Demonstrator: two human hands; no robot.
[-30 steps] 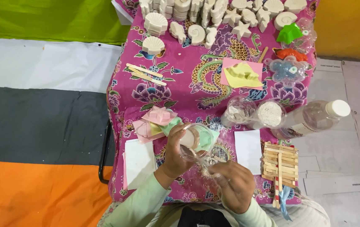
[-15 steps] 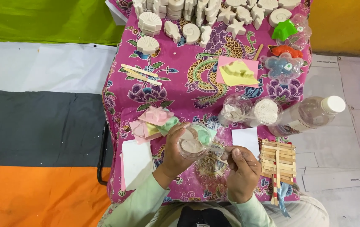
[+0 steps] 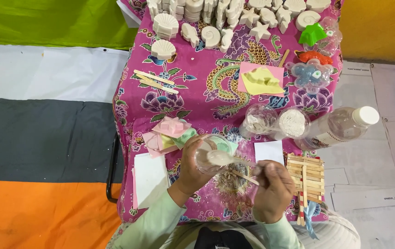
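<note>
My left hand (image 3: 192, 167) grips a small clear plastic cup (image 3: 210, 156) tilted over the near part of the pink patterned tablecloth (image 3: 193, 87). My right hand (image 3: 272, 189) holds a spoon (image 3: 222, 158) whose bowl, heaped with pale powder or paste, sits at the cup's mouth. A wooden stick (image 3: 242, 175) lies just below the cup, by my right fingers. Pastel moulds or paper pieces (image 3: 169, 132) lie left of the cup.
Two clear cups (image 3: 276, 122) with white powder and a lying plastic bottle (image 3: 340, 127) are right of centre. White shell-shaped casts (image 3: 211, 20) fill the far edge. Wooden sticks (image 3: 153, 80), a yellow mould on pink paper (image 3: 261, 79), coloured moulds (image 3: 313, 55), a stick frame (image 3: 304, 177) and white cards (image 3: 150, 177) lie about.
My right hand rose from beside the cup and brought the loaded spoon to the cup's mouth. The left hand keeps the cup in nearly the same place.
</note>
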